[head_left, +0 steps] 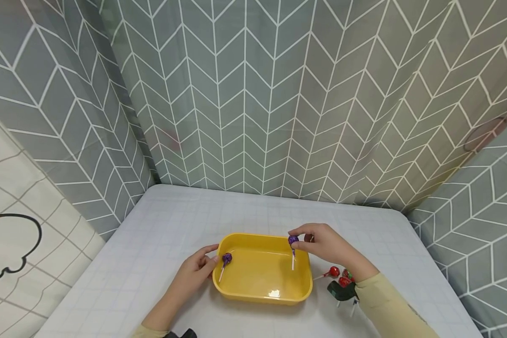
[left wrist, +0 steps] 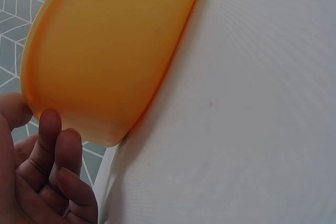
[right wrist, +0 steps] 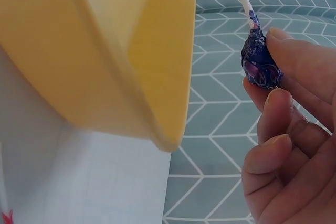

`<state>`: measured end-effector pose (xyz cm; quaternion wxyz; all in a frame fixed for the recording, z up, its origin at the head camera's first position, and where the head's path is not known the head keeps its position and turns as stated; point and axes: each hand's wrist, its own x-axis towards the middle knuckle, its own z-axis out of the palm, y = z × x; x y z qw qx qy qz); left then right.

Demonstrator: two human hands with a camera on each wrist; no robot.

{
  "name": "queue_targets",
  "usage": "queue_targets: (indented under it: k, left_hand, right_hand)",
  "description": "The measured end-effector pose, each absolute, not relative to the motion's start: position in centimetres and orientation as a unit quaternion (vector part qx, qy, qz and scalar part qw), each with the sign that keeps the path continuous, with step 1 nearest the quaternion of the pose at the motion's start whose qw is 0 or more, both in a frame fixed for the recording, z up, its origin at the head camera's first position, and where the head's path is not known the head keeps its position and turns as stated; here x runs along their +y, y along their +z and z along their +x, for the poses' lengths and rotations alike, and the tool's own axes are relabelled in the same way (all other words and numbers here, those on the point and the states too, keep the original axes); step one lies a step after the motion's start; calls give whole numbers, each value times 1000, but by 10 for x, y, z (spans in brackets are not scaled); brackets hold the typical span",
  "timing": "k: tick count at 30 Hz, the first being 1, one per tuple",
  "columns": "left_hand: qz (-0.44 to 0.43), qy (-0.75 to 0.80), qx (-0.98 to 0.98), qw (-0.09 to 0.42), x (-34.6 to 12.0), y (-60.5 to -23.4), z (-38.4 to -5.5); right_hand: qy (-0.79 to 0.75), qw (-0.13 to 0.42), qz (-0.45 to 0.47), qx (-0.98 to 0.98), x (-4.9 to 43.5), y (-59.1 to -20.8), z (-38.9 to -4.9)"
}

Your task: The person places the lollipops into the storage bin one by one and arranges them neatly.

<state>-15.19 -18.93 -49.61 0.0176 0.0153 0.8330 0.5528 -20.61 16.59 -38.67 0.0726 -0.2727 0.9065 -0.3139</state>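
Observation:
In the head view a purple-wrapped lollipop (head_left: 293, 240) is pinched by my right hand (head_left: 321, 241) over the right end of a yellow tray (head_left: 262, 298). The right wrist view shows the wrapped head of this lollipop (right wrist: 260, 64) between thumb and fingers, its white stick pointing away from the hand. My left hand (head_left: 196, 270) grips the tray at its left end. In the left wrist view, curled fingers of the left hand (left wrist: 47, 171) meet the tray's outer wall (left wrist: 105, 66). Another purple lollipop (head_left: 226, 258) lies inside the tray at the left.
Right of the tray, a red lollipop (head_left: 334, 271) and more red-wrapped lollipops (head_left: 345, 281) lie on the white table (head_left: 177, 211), partly hidden by the right wrist's black strap (head_left: 341, 291). A patterned grey curtain (head_left: 253, 117) hangs behind the table.

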Motion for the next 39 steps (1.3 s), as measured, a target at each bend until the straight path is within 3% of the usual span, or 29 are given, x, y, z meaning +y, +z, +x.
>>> queue_targets:
  k: [21, 30, 39]
  left_hand:
    - [21, 553, 833, 17, -190, -499, -152]
    - [24, 545, 838, 22, -181, -460, -136]
    - [17, 540, 842, 20, -187, -491, -151]
  right_hand:
    - [-310, 88, -279, 905, 148, -388, -212]
    - [-308, 85, -306, 897, 138, -387, -216]
    - [-313, 96, -324, 888, 128, -389, -220]
